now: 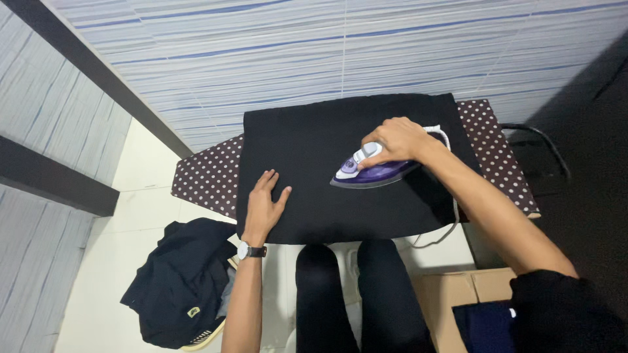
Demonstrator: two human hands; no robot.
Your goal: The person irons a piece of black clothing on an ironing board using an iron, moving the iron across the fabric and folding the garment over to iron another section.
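Black-clad legs (356, 294); iron (373, 168) in right hand (397, 139)

A plain black cloth (307, 170) covers most of the ironing board (209, 176), whose cover is dark brown with small pale polka dots, showing at the left and right ends. The steam iron (373, 168) on the cloth is purple with a white handle and a white cord. The wall tiles (275, 52) are pale grey with thin blue stripes, crossed by black bands. The floor tiles (131, 222) are off-white. The heaped garment (180, 281) below the board's left end looks black, possibly very dark navy.
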